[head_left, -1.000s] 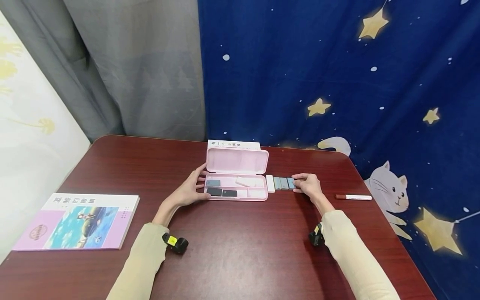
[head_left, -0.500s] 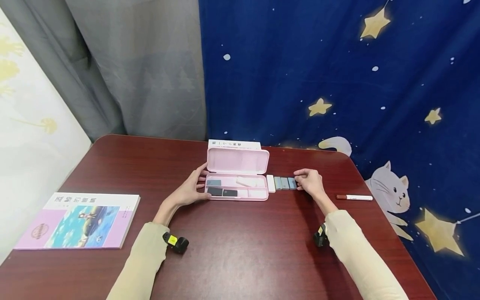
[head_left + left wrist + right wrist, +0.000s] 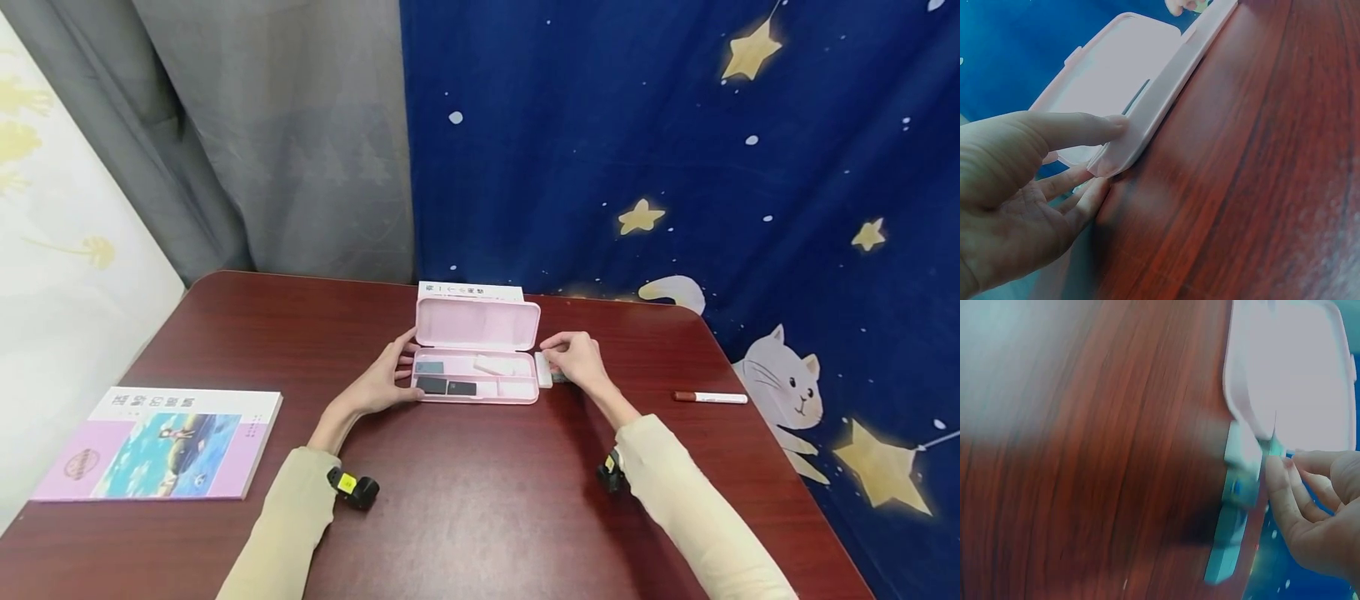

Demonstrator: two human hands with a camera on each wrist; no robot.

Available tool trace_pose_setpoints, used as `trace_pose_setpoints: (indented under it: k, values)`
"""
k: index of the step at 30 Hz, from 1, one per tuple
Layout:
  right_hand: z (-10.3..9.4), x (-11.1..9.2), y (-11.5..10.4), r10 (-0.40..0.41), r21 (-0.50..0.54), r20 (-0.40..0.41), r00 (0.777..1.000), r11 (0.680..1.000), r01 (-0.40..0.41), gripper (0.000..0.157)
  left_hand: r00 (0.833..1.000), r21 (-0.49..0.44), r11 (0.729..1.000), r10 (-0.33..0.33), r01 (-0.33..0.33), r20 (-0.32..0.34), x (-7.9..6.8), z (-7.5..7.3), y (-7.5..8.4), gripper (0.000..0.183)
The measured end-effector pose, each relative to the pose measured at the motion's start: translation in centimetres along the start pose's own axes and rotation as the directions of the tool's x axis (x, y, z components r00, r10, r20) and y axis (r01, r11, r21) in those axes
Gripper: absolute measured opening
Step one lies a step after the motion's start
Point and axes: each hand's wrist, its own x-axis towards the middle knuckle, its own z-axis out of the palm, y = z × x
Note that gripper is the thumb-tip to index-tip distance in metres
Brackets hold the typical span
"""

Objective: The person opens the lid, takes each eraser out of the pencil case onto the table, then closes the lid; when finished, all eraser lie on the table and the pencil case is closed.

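A pink pencil case [image 3: 476,401] stands with its lid raised and small grey, black and white blocks in its compartments. My left hand [image 3: 381,379] grips its left end; in the left wrist view the thumb [image 3: 1094,128] presses the front wall and the fingers lie behind the end. A white eraser-like block [image 3: 544,377] lies at the case's right end. Over its far end are the fingertips of my right hand [image 3: 581,362], mostly hiding several blue-grey blocks [image 3: 1224,562] in a row. The right wrist view is blurred; the right fingers look fairly straight.
A white and red marker [image 3: 710,397] lies to the right. On the left is a book [image 3: 176,450] with a picture cover. A white box or book [image 3: 470,291] stands behind the raised lid, near the table's back edge and the curtains.
My right hand has moved left from the rightmost blue-grey block to the white block, covering most of the row. My left hand has stayed on the case.
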Motion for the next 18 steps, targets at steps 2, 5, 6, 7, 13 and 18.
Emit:
trace_pose_setpoints:
  k: [2,5,6,7,13,18]
  values:
    - [0.8,0.1,-0.6,-0.004,-0.023,0.013,1.000,1.000,0.005,0.011,1.000,-0.008,1.000,-0.001,0.001,0.001,0.1,0.0,-0.3,0.105]
    - [2.0,0.3,-1.5,-0.003,-0.064,0.038,0.999,0.998,0.006,0.011,1.000,-0.002,1.000,-0.003,0.003,-0.002,0.0,0.0,-0.4,0.105]
    - [2.4,0.4,-1.7,-0.003,-0.081,0.042,0.999,0.997,0.006,0.011,1.000,-0.002,1.000,-0.009,0.009,0.000,0.0,0.0,0.1,0.104]
    - [2.8,0.4,-2.0,-0.003,-0.090,0.047,0.999,0.996,0.007,0.010,1.000,-0.005,1.000,-0.012,0.012,0.001,-0.1,0.0,0.6,0.103]
    - [4.6,0.9,-3.3,-0.070,-0.172,0.086,0.994,0.982,0.084,0.007,1.000,-0.025,0.999,-0.027,0.028,0.013,-0.7,0.0,3.4,0.098]
    - [5.3,1.3,-3.8,-0.143,-0.264,0.106,0.984,0.950,0.166,0.005,1.000,-0.034,0.999,-0.029,0.029,0.010,-0.8,-0.1,3.6,0.099]
